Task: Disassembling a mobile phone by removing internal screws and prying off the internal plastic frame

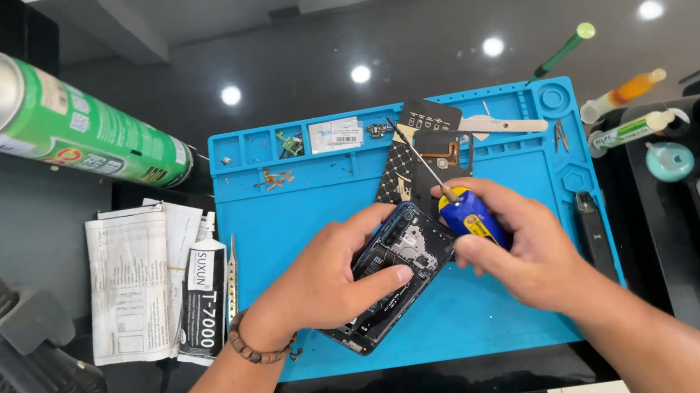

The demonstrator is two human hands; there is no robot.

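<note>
Dark glossy worktop [342, 82], ceiling lights reflected in it. A blue silicone repair mat [301, 204] lies at its centre. Left of the mat: folded printed papers [130, 286], a black-and-white glue tube [201, 297]. Right: a black bar-shaped tool [595, 235], small syringe tubes [629, 129].

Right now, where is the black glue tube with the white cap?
In the head view, the black glue tube lies left of the blue silicone work mat, partly on folded white paper sheets, near the left hand.

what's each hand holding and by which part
The left hand grips the opened phone across its body; the right hand holds the screwdriver by its blue handle.
</note>
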